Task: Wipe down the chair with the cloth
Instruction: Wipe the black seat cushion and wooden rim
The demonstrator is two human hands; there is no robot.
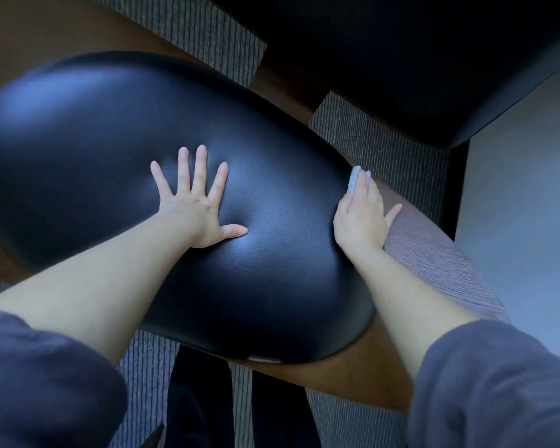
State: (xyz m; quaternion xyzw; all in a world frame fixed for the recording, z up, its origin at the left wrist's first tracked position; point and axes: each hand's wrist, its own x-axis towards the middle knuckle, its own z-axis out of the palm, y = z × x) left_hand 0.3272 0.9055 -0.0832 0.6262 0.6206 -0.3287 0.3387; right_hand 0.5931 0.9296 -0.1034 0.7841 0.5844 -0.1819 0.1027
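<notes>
The chair (110, 150) has a glossy black leather cushion on a curved brown wooden frame and fills the middle of the head view. My left hand (198, 202) lies flat on the cushion with its fingers spread. My right hand (359, 215) presses a small pale grey cloth (356, 181) against the cushion's right edge, beside the wooden armrest (434, 253). Its fingers are straight and the thumb sticks out to the right. Most of the cloth is hidden under the hand.
A dark tabletop (417, 59) looms at the top right. A pale wall or panel (524, 205) stands on the right. Striped grey carpet (369, 140) shows around the chair. My dark trouser legs (201, 409) are below the cushion's near edge.
</notes>
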